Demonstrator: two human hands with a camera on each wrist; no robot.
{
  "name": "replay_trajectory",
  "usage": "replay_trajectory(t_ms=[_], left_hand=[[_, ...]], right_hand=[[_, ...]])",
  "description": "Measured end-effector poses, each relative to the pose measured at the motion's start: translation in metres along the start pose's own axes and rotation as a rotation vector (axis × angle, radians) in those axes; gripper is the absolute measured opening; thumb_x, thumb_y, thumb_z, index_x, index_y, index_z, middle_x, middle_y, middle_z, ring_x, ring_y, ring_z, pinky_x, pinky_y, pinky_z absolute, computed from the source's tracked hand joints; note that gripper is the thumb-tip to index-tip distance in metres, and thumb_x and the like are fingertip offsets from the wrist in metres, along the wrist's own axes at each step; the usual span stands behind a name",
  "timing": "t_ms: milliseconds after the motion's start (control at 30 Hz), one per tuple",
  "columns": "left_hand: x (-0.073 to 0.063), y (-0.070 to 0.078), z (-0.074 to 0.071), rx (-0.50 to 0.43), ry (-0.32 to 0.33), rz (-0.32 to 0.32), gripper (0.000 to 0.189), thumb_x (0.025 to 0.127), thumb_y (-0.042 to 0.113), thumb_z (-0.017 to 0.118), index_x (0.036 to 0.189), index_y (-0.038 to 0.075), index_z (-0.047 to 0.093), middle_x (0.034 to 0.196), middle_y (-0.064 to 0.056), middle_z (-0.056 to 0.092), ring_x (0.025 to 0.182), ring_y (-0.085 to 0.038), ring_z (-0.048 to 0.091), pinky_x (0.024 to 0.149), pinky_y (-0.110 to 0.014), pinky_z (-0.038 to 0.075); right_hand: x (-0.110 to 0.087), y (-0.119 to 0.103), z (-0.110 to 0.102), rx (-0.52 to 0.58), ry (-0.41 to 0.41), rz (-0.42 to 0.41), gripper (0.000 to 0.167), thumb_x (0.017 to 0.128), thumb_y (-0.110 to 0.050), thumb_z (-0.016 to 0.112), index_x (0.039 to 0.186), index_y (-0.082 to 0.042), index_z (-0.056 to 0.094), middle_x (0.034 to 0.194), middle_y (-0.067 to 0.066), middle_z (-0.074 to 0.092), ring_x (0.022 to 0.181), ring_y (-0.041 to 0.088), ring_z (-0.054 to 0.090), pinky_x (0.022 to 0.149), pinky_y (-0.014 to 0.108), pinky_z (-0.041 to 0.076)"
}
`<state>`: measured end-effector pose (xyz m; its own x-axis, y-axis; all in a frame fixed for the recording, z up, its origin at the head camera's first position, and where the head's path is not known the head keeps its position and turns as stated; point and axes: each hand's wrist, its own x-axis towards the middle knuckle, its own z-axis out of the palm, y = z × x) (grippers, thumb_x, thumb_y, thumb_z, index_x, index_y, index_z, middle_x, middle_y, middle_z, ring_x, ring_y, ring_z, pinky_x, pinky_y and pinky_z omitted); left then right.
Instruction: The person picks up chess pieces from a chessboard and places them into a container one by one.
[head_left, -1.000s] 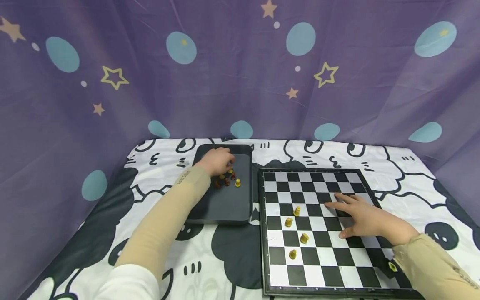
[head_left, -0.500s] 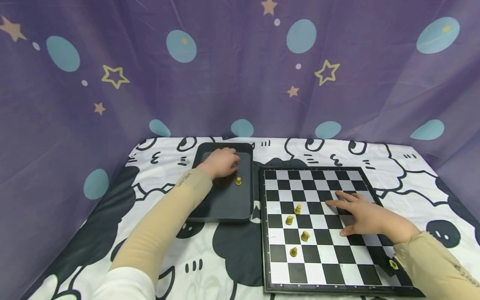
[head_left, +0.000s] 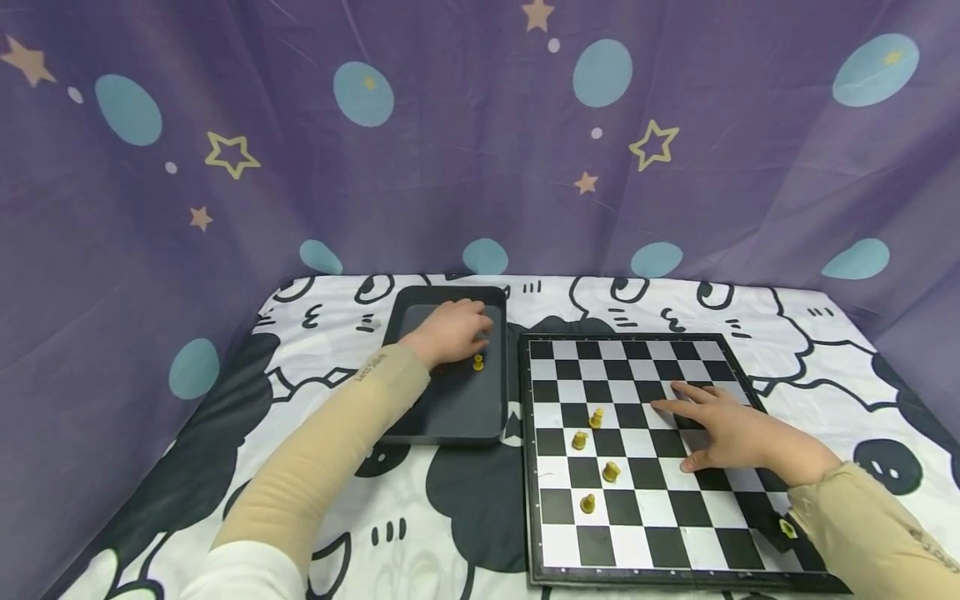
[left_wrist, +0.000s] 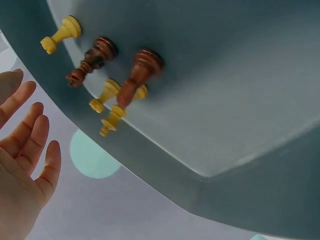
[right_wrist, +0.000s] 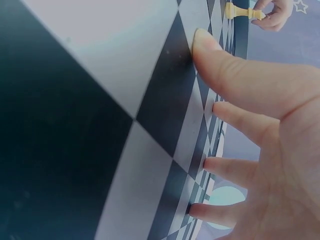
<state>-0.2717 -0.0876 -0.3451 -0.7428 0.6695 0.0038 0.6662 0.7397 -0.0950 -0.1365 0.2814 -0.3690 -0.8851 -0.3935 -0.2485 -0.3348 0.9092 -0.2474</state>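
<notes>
My left hand (head_left: 453, 331) hovers over the dark tray (head_left: 450, 417), fingers loosely bent, with nothing seen in its grasp. In the left wrist view its fingers (left_wrist: 37, 135) are spread beside several chess pieces in the tray, among them a brown king (left_wrist: 90, 61), another brown piece (left_wrist: 140, 75) and a yellow piece (left_wrist: 62, 34). From the head, only one yellow chess piece (head_left: 477, 363) shows below that hand; the others are hidden. My right hand (head_left: 731, 433) rests spread on the chessboard (head_left: 697, 533), its fingertips on the squares.
Several yellow chess pieces stand on the board's left half, including one nearest the front (head_left: 588, 503) and a larger one (head_left: 611, 472). The tray lies left of the board on a cartoon-print cloth (head_left: 390, 533). A purple curtain (head_left: 465, 183) hangs behind.
My left hand has moved right across the tray, and its fingers look looser now. The pieces under it have become hidden from the head. My right hand stays put.
</notes>
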Motion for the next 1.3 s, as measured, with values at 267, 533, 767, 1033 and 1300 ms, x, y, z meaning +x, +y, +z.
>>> replay_trajectory(t_ms=[267, 533, 767, 1033, 1300], left_hand=[[0.000, 0.011, -0.009, -0.005, 0.035, 0.042, 0.019, 0.090, 0.023, 0.065, 0.106, 0.014, 0.070, 0.105, -0.004, 0.060, 0.098, -0.022, 0.056, 0.085, -0.039, 0.047], [0.001, 0.024, -0.021, -0.003, 0.052, 0.083, 0.019, 0.092, 0.025, 0.063, 0.107, 0.016, 0.070, 0.103, -0.004, 0.060, 0.094, -0.020, 0.055, 0.081, -0.036, 0.045], [0.001, 0.036, -0.027, -0.013, 0.084, 0.123, 0.020, 0.091, 0.024, 0.064, 0.107, 0.015, 0.071, 0.102, -0.004, 0.060, 0.092, -0.021, 0.055, 0.079, -0.035, 0.044], [-0.002, 0.057, -0.033, 0.002, 0.087, 0.204, 0.020, 0.092, 0.025, 0.062, 0.109, 0.016, 0.070, 0.101, -0.003, 0.060, 0.089, -0.019, 0.056, 0.078, -0.035, 0.045], [-0.006, 0.078, -0.043, 0.016, 0.084, 0.281, 0.021, 0.093, 0.028, 0.061, 0.110, 0.017, 0.069, 0.103, -0.002, 0.059, 0.092, -0.017, 0.056, 0.078, -0.033, 0.044]], right_hand=[[0.000, 0.000, 0.000, -0.005, -0.008, 0.013, 0.087, 0.060, -0.044, 0.082, 0.137, -0.019, 0.050, 0.146, 0.030, 0.031, 0.122, 0.067, 0.026, 0.090, 0.074, 0.030], [0.002, 0.001, -0.002, -0.004, -0.009, 0.013, 0.087, 0.061, -0.044, 0.082, 0.137, -0.019, 0.050, 0.146, 0.030, 0.029, 0.123, 0.067, 0.026, 0.091, 0.074, 0.029], [0.003, 0.001, -0.003, -0.003, -0.011, 0.015, 0.087, 0.061, -0.045, 0.082, 0.138, -0.019, 0.049, 0.146, 0.030, 0.029, 0.123, 0.067, 0.025, 0.091, 0.075, 0.028], [0.002, 0.001, -0.002, 0.012, -0.014, 0.011, 0.087, 0.061, -0.044, 0.082, 0.138, -0.018, 0.049, 0.146, 0.030, 0.029, 0.123, 0.067, 0.024, 0.092, 0.075, 0.027], [0.001, 0.000, 0.000, 0.016, -0.019, 0.014, 0.087, 0.061, -0.044, 0.082, 0.138, -0.018, 0.049, 0.146, 0.030, 0.029, 0.123, 0.067, 0.024, 0.092, 0.075, 0.028]])
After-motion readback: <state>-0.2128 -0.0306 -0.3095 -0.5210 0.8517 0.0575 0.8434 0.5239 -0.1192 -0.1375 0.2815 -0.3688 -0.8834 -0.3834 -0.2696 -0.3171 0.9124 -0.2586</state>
